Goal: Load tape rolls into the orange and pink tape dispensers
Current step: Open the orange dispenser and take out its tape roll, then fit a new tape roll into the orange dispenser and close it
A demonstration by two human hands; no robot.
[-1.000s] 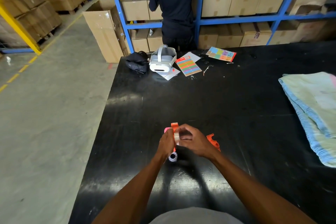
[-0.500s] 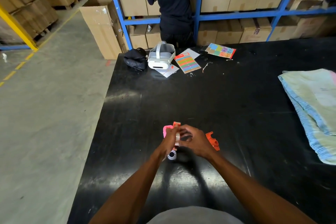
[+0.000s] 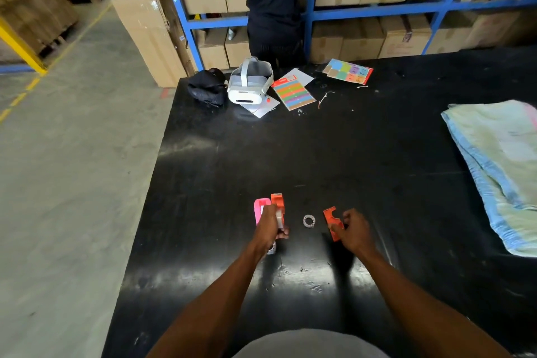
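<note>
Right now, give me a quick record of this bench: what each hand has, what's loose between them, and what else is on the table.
left hand: grips the orange dispenser body, held upright
right hand: holds a separate orange dispenser piece
pink dispenser: just left of the left hand
small tape roll: lying loose on the black table between the hands
far edge: white headset, black bag, coloured sticker sheets
right edge: folded cloth

Tape roll (image 3: 309, 221) on table (image 3: 334, 154), between hands, headset (image 3: 250, 81) behind
</note>
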